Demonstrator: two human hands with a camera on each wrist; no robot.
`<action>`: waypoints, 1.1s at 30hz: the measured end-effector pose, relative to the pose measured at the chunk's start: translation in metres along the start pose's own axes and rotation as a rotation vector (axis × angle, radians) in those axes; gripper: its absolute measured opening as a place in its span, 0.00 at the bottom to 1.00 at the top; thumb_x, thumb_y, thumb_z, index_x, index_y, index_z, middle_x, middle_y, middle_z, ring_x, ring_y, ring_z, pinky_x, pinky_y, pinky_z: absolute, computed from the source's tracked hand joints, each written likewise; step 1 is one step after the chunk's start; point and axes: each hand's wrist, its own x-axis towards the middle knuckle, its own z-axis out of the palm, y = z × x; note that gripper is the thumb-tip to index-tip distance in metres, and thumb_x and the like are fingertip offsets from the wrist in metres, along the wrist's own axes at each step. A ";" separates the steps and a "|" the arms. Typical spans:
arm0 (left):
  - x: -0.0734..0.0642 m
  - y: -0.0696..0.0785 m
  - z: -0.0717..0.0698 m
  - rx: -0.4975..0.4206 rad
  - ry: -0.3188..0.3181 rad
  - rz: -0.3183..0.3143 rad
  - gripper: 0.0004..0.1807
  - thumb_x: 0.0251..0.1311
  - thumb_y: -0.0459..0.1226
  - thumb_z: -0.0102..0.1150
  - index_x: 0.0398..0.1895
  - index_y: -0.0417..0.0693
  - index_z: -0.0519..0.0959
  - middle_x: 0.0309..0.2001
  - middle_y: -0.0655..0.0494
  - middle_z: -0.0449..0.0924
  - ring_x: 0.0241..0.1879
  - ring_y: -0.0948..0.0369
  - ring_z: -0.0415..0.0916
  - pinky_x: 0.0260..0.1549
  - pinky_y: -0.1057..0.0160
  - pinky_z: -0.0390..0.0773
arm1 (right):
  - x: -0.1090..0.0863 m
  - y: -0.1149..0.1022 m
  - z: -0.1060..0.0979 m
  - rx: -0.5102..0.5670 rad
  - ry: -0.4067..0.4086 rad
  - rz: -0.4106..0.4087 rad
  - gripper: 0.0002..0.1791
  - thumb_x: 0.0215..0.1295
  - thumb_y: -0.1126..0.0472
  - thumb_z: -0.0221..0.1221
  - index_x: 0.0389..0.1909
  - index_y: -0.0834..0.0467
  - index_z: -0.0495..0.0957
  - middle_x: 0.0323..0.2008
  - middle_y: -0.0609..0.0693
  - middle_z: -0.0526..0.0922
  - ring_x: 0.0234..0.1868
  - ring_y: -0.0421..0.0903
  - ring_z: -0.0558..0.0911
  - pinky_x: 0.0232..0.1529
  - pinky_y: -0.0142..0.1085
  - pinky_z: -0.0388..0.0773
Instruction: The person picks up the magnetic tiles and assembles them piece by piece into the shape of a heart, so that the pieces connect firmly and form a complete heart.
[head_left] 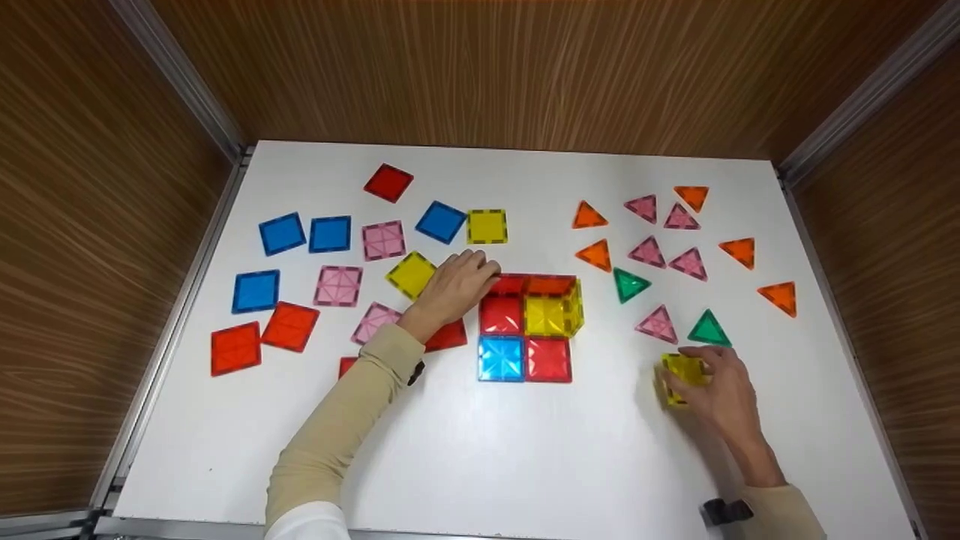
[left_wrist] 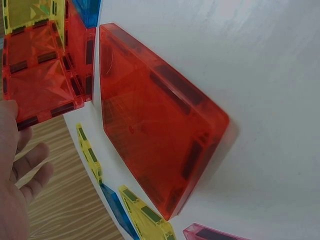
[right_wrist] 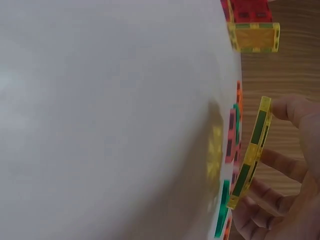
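My left hand (head_left: 459,283) is at the far left corner of a small build of square magnetic tiles. Its thumb lies over the edge of an upright red tile (left_wrist: 40,92), with other fingers behind and loosely bent. The build has a base of a blue tile (head_left: 501,358), a flat red tile (head_left: 548,359) and others; red walls stand at the back and a yellow wall (head_left: 575,307) on the right. Off to the right, my right hand (head_left: 724,386) pinches a yellow square tile (right_wrist: 252,150) by its edges, tilted above the table, its shadow below.
Loose square tiles in red, blue (head_left: 255,291), pink (head_left: 338,286) and yellow (head_left: 487,226) lie left of and behind the build. Orange, pink and green triangle tiles (head_left: 709,328) lie to the right. Wood-grain panels (head_left: 480,75) enclose the white table (head_left: 525,457) at back and sides.
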 end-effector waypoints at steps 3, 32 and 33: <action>0.000 0.000 0.000 -0.001 -0.007 -0.005 0.15 0.81 0.45 0.52 0.62 0.50 0.76 0.52 0.48 0.77 0.56 0.53 0.75 0.62 0.52 0.82 | 0.006 -0.011 0.004 0.048 -0.043 0.004 0.30 0.67 0.49 0.70 0.64 0.62 0.80 0.64 0.67 0.72 0.60 0.65 0.73 0.57 0.55 0.80; 0.003 0.001 -0.002 0.003 -0.016 -0.005 0.15 0.80 0.45 0.53 0.60 0.50 0.77 0.51 0.48 0.78 0.54 0.52 0.76 0.60 0.53 0.82 | 0.036 -0.086 0.070 0.680 -0.374 0.218 0.27 0.76 0.48 0.61 0.68 0.59 0.75 0.64 0.57 0.79 0.53 0.49 0.82 0.50 0.32 0.86; 0.003 0.001 -0.002 0.004 -0.019 -0.007 0.15 0.80 0.45 0.53 0.60 0.50 0.77 0.51 0.48 0.78 0.55 0.52 0.76 0.60 0.53 0.82 | 0.036 -0.087 0.071 0.688 -0.375 0.224 0.27 0.76 0.49 0.61 0.68 0.59 0.75 0.65 0.58 0.78 0.54 0.49 0.82 0.50 0.32 0.86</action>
